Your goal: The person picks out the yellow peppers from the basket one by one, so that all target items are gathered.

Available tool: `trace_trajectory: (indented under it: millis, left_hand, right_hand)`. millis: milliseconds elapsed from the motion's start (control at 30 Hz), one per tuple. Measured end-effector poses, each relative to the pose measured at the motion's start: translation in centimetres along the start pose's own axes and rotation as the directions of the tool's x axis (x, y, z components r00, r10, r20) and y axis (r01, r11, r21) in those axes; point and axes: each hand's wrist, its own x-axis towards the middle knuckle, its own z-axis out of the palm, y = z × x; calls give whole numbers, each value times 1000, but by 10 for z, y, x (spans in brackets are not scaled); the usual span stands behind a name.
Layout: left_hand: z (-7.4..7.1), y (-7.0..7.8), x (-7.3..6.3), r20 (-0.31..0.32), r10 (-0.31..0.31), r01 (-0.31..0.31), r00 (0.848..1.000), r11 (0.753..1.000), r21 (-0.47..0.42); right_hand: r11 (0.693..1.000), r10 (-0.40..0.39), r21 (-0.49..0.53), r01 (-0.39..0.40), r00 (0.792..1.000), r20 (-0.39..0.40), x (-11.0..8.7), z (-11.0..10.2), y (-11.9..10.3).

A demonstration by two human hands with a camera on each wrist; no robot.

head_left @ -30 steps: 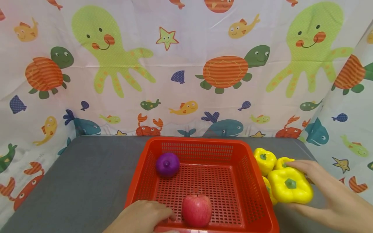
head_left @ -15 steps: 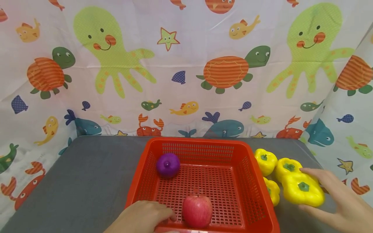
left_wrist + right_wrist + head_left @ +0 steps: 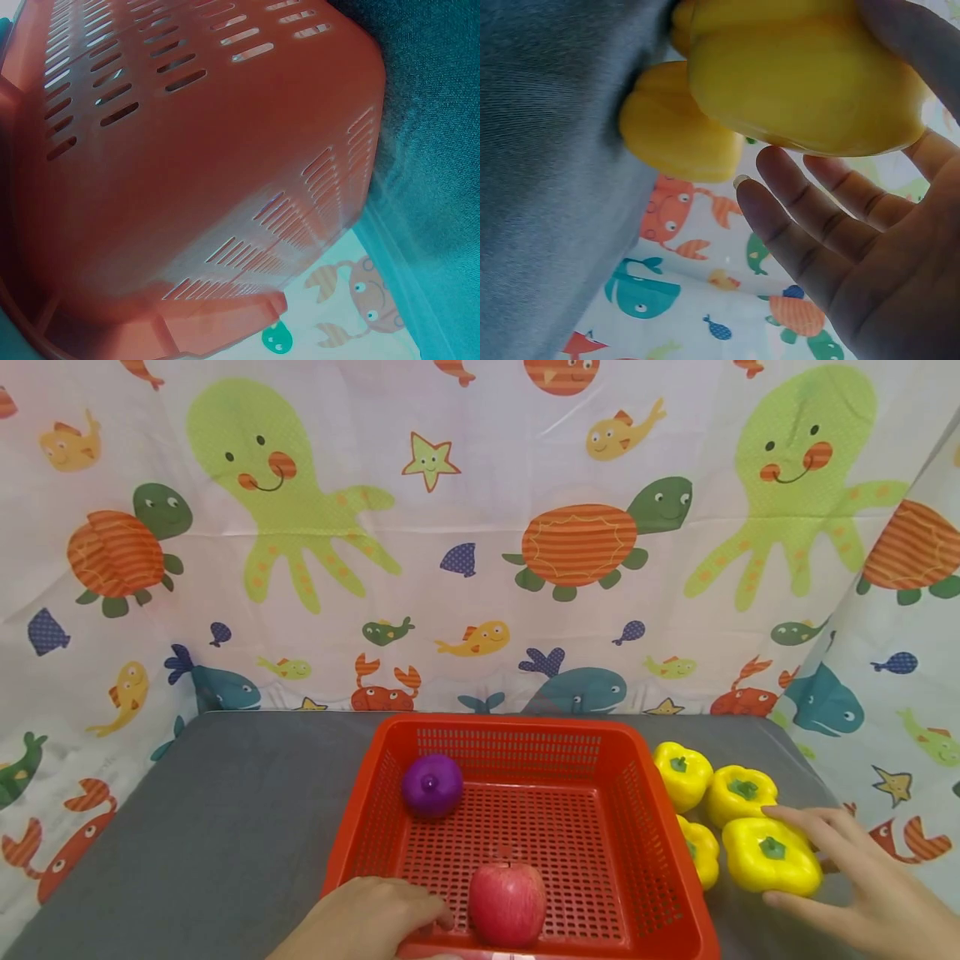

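In the head view my right hand holds a yellow bell pepper between thumb and fingers, at the right of the red basket. The right wrist view shows that pepper large, with the thumb at one side and the fingertips along its lower edge. More yellow peppers stand close by: one behind the held one, one farther back, and one against the basket wall. My left hand grips the front rim of the basket, fingers inside, thumb outside.
Inside the basket, a purple round object like an onion lies at the back left, and a red apple near the front. The grey table meets a white curtain printed with sea animals at the back and sides.
My right hand has carried the yellow pepper to the right, away from the basket, and lowered it beside the other peppers. The left hand and the basket stay where they were.
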Motion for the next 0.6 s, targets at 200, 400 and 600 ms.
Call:
trace_trajectory:
  millis: [200, 400, 600]
  left_hand:
    - [1, 0, 0, -4, 10, -10, 1000, 1000, 3]
    - [-1, 1, -1, -5, 8, -8, 1000, 1000, -7]
    - [-1, 1, -2, -3, -4, 4, 1000, 1000, -12]
  right_hand:
    - [1000, 6, 11, -6, 1000, 16, 0, 8, 5]
    - [999, 46, -29, -44, 997, 60, 3, 10, 9]
    - [998, 54, -28, -52, 994, 94, 4, 12, 14]
